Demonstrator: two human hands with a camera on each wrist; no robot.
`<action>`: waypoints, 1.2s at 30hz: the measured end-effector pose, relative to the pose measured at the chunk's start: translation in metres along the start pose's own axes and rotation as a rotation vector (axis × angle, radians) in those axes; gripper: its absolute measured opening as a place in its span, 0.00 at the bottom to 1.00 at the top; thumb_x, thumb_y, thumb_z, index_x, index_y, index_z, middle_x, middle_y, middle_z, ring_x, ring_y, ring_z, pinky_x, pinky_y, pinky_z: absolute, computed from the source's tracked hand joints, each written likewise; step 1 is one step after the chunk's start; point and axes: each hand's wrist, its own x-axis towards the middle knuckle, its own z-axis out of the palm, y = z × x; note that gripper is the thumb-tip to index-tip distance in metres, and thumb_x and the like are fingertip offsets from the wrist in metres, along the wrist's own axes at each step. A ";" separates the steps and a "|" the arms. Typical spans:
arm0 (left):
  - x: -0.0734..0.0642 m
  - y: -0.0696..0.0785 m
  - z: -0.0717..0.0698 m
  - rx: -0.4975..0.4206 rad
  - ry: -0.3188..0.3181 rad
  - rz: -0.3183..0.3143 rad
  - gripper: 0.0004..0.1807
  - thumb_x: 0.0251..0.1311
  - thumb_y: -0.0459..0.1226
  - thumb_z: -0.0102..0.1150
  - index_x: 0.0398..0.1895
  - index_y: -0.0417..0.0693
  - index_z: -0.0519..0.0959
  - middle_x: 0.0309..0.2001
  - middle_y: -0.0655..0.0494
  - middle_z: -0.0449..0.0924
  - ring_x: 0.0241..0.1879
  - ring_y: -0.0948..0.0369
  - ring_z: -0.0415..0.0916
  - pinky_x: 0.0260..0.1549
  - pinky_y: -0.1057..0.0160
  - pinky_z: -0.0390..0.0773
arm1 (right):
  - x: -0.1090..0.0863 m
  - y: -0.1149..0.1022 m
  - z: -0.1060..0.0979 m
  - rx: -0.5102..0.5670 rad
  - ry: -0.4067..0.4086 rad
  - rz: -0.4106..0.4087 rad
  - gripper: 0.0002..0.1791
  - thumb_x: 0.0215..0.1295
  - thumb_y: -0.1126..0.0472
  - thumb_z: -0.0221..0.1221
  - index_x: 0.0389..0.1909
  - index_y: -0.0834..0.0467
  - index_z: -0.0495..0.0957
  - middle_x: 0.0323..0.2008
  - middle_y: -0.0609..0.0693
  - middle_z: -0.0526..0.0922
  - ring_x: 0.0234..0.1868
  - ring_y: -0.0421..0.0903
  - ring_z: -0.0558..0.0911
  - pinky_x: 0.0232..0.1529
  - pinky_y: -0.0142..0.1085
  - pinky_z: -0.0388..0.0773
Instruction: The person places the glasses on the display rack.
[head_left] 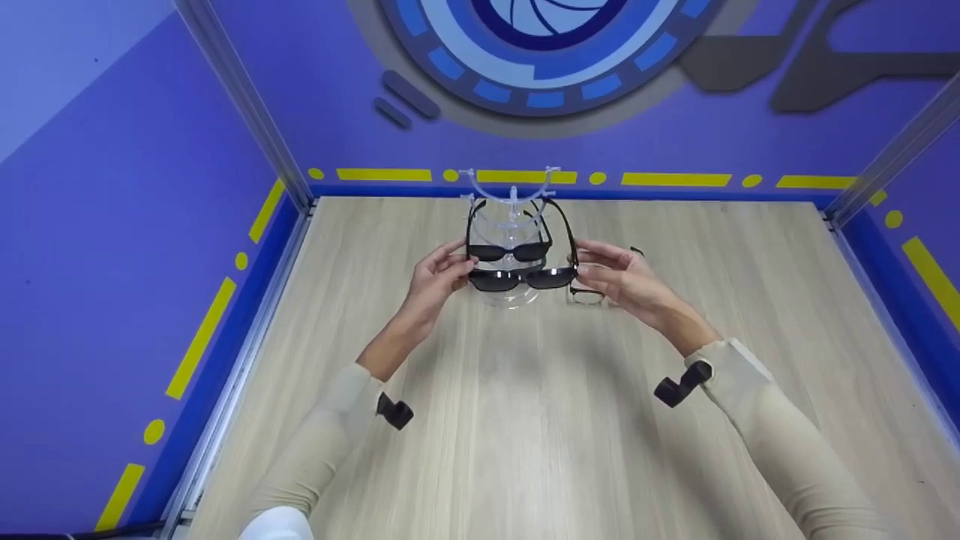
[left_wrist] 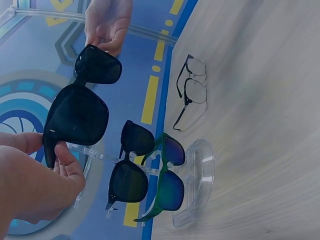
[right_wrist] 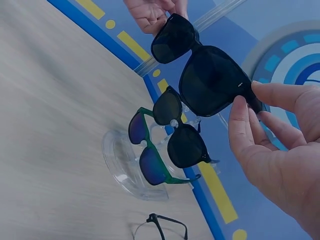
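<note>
Both hands hold one pair of black sunglasses (head_left: 495, 280) in front of a clear display stand (head_left: 513, 196). My left hand (head_left: 433, 281) pinches the frame's left corner between thumb and fingers, as the left wrist view shows. At the other corner my right hand (head_left: 622, 277) pinches the frame at the temple hinge. The temples point away, toward the stand. Behind the held pair, a second pair of black sunglasses (right_wrist: 187, 146) hangs on the stand. Below that sits a green-framed pair with bluish lenses (left_wrist: 171, 192), largely hidden in the head view.
Clear-lensed eyeglasses (left_wrist: 196, 90) with dark temples lie on the wooden table (head_left: 480, 420), right of the stand, partly behind my right hand in the head view. The stand's round clear base (right_wrist: 117, 165) rests near the back wall. Blue panels (head_left: 135, 262) enclose the table's sides and back.
</note>
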 end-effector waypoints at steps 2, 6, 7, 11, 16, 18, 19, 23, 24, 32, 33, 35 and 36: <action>0.005 0.000 0.001 -0.002 0.007 0.001 0.26 0.69 0.26 0.57 0.70 0.39 0.72 0.46 0.51 0.84 0.39 0.66 0.79 0.41 0.69 0.78 | 0.004 -0.001 -0.001 0.034 0.017 0.005 0.34 0.69 0.77 0.57 0.74 0.69 0.60 0.51 0.48 0.81 0.52 0.41 0.84 0.58 0.32 0.81; 0.015 0.001 0.003 -0.006 0.016 0.005 0.25 0.69 0.27 0.58 0.69 0.39 0.73 0.46 0.50 0.84 0.38 0.66 0.78 0.41 0.68 0.78 | 0.011 -0.001 -0.001 0.122 0.053 0.013 0.25 0.68 0.77 0.57 0.65 0.62 0.73 0.48 0.49 0.84 0.51 0.43 0.85 0.58 0.33 0.81; 0.017 0.001 0.004 -0.005 0.017 0.006 0.25 0.69 0.27 0.58 0.68 0.40 0.73 0.45 0.50 0.84 0.38 0.66 0.78 0.41 0.68 0.78 | 0.012 -0.001 -0.001 0.140 0.057 0.014 0.23 0.68 0.78 0.57 0.62 0.61 0.75 0.48 0.50 0.84 0.50 0.43 0.85 0.58 0.34 0.81; 0.024 0.002 0.003 -0.004 0.017 0.006 0.24 0.69 0.28 0.57 0.68 0.40 0.74 0.42 0.55 0.84 0.39 0.64 0.78 0.42 0.67 0.78 | 0.019 -0.002 -0.001 0.189 0.068 0.015 0.19 0.67 0.79 0.56 0.54 0.58 0.80 0.47 0.51 0.86 0.50 0.44 0.86 0.60 0.35 0.81; 0.032 0.006 0.000 0.010 0.011 0.003 0.24 0.70 0.28 0.57 0.69 0.39 0.72 0.43 0.55 0.83 0.38 0.65 0.79 0.48 0.64 0.79 | 0.025 -0.001 -0.001 0.217 0.062 0.010 0.19 0.68 0.79 0.55 0.52 0.58 0.80 0.47 0.53 0.86 0.49 0.44 0.86 0.59 0.35 0.81; 0.035 0.007 0.000 0.023 0.010 0.003 0.24 0.70 0.28 0.57 0.68 0.38 0.73 0.44 0.54 0.84 0.38 0.66 0.80 0.49 0.62 0.79 | 0.027 -0.002 -0.002 0.218 0.061 0.008 0.19 0.68 0.79 0.55 0.54 0.59 0.79 0.47 0.52 0.85 0.48 0.44 0.86 0.59 0.35 0.81; 0.037 0.008 0.000 0.029 0.011 0.004 0.24 0.70 0.28 0.57 0.68 0.38 0.73 0.45 0.52 0.84 0.38 0.66 0.80 0.49 0.62 0.79 | 0.028 -0.002 -0.003 0.216 0.062 0.007 0.19 0.68 0.79 0.55 0.55 0.60 0.78 0.47 0.52 0.85 0.48 0.44 0.86 0.59 0.35 0.81; 0.043 0.010 0.001 0.052 0.019 0.001 0.24 0.69 0.29 0.58 0.68 0.37 0.73 0.49 0.47 0.85 0.37 0.67 0.80 0.48 0.64 0.79 | 0.033 -0.003 -0.005 0.196 0.072 0.002 0.20 0.69 0.78 0.55 0.60 0.63 0.73 0.47 0.51 0.85 0.48 0.43 0.85 0.57 0.33 0.81; 0.045 0.011 0.001 0.056 0.021 -0.001 0.24 0.69 0.29 0.58 0.68 0.37 0.73 0.51 0.44 0.85 0.37 0.67 0.80 0.48 0.65 0.79 | 0.035 -0.003 -0.005 0.198 0.078 0.000 0.20 0.69 0.78 0.55 0.60 0.64 0.73 0.47 0.51 0.85 0.48 0.43 0.85 0.56 0.33 0.81; 0.056 0.012 -0.001 0.049 0.044 -0.014 0.24 0.71 0.30 0.58 0.69 0.37 0.72 0.44 0.53 0.85 0.37 0.67 0.78 0.46 0.67 0.79 | 0.048 -0.007 -0.003 0.238 0.109 0.011 0.13 0.69 0.77 0.56 0.47 0.61 0.83 0.43 0.51 0.87 0.45 0.44 0.86 0.53 0.32 0.82; 0.057 0.012 -0.001 0.045 0.045 -0.014 0.24 0.71 0.30 0.58 0.69 0.37 0.72 0.43 0.55 0.85 0.36 0.68 0.78 0.47 0.67 0.79 | 0.049 -0.008 -0.002 0.242 0.111 0.011 0.13 0.69 0.77 0.57 0.47 0.60 0.83 0.43 0.51 0.88 0.45 0.44 0.86 0.53 0.32 0.82; 0.060 0.012 0.000 0.040 0.047 -0.012 0.24 0.71 0.31 0.58 0.69 0.38 0.73 0.42 0.58 0.84 0.36 0.68 0.78 0.47 0.67 0.79 | 0.052 -0.009 -0.002 0.242 0.116 0.006 0.13 0.69 0.77 0.57 0.47 0.61 0.83 0.43 0.52 0.88 0.44 0.43 0.86 0.54 0.31 0.82; 0.062 0.012 0.000 0.040 0.047 -0.009 0.24 0.71 0.31 0.58 0.69 0.39 0.73 0.42 0.57 0.84 0.36 0.68 0.78 0.47 0.67 0.79 | 0.053 -0.010 -0.002 0.240 0.123 0.002 0.13 0.69 0.77 0.57 0.47 0.61 0.83 0.43 0.51 0.88 0.44 0.43 0.86 0.54 0.31 0.82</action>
